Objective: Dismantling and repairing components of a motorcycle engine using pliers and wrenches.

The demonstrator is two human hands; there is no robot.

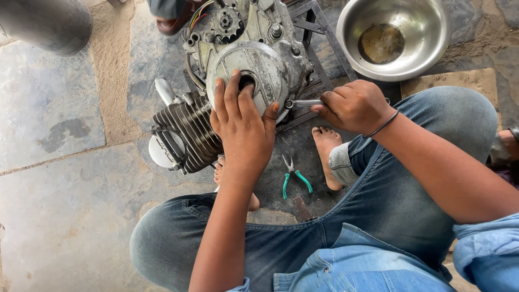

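Two hands on engine, upper centre | left hand splayed flat on round cover | right hand fisted around spanner at cover edge | risk: spanner may slip, knuckles hit frame; pliers near bare foot

Left hand spread flat, fingers splayed; right hand fisted tight.

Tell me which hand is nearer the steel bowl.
Right. The right hand grips a spanner just below-left of the steel bowl; the left hand lies farther left, on the engine cover.
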